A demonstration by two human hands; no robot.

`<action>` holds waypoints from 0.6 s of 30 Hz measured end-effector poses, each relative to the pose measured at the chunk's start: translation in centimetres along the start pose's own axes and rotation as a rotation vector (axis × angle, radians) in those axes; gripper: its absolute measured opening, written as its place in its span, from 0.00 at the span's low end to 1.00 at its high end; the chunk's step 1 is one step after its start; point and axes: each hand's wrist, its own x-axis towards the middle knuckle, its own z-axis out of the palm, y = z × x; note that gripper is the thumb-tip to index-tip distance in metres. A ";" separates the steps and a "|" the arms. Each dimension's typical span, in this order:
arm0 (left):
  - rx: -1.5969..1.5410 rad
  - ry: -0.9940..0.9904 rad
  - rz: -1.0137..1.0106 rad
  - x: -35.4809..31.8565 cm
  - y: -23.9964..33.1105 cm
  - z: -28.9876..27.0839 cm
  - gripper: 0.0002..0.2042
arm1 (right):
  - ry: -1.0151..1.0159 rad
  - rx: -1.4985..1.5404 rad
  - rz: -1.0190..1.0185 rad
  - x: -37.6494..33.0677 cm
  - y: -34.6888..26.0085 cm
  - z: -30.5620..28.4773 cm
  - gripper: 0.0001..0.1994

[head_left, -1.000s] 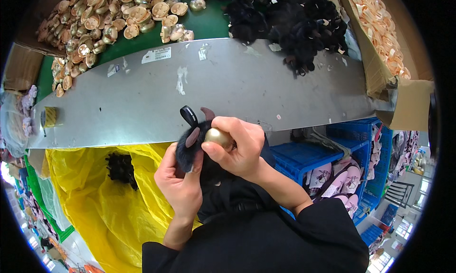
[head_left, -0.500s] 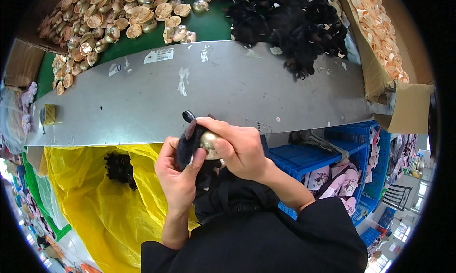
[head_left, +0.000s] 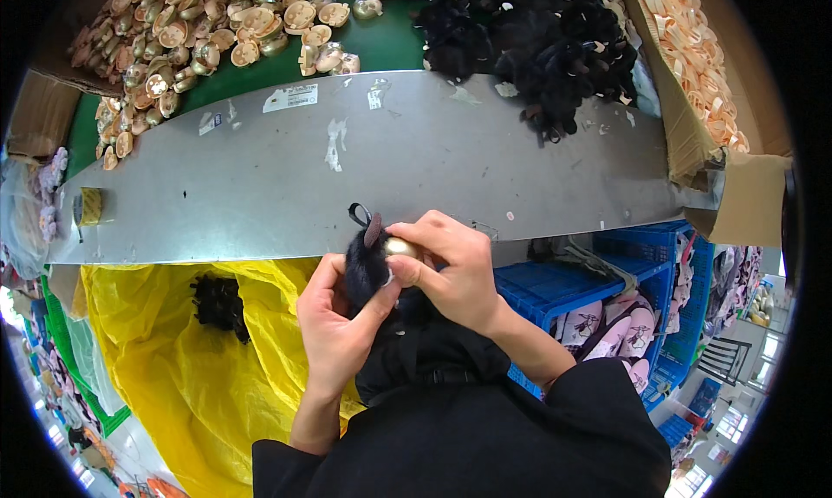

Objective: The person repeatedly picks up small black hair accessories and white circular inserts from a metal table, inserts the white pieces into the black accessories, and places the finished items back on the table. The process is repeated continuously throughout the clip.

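My left hand (head_left: 342, 320) is closed around a small black plush piece (head_left: 366, 268) with a dark brown ear and a black ribbon loop on top. In my right hand (head_left: 455, 273) a shiny pale-gold rounded shell (head_left: 400, 248) is gripped between thumb and fingers. The shell lies against the right side of the plush, partly covered by my fingertips. Whether its edge is inside the fabric, I cannot tell. Both hands meet just in front of the grey table's near edge, above my lap.
Gold and beige shells (head_left: 260, 21) pile up at the far left on a green surface. Black plush pieces (head_left: 555, 56) heap at the far right of the grey table (head_left: 416, 169), beside a cardboard box (head_left: 685, 143) of peach parts. Below are a yellow bag (head_left: 173, 385) and blue crates (head_left: 546, 286).
Both hands have shifted slightly right with the plush and the shell. The plush has turned more upright, and my right fingers now cover the shell's side differently.
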 end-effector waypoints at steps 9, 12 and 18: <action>-0.079 -0.024 0.054 -0.2 0.1 0.9 0.11 | 0.172 -0.310 -0.341 0.6 -0.3 -0.3 0.08; -0.134 -0.030 0.008 -0.4 0.1 0.5 0.11 | 0.149 -0.189 -0.375 0.7 0.8 -0.6 0.15; -0.259 -0.094 -0.031 -0.8 0.3 -0.8 0.12 | -0.357 0.759 0.216 -0.3 2.6 -1.6 0.31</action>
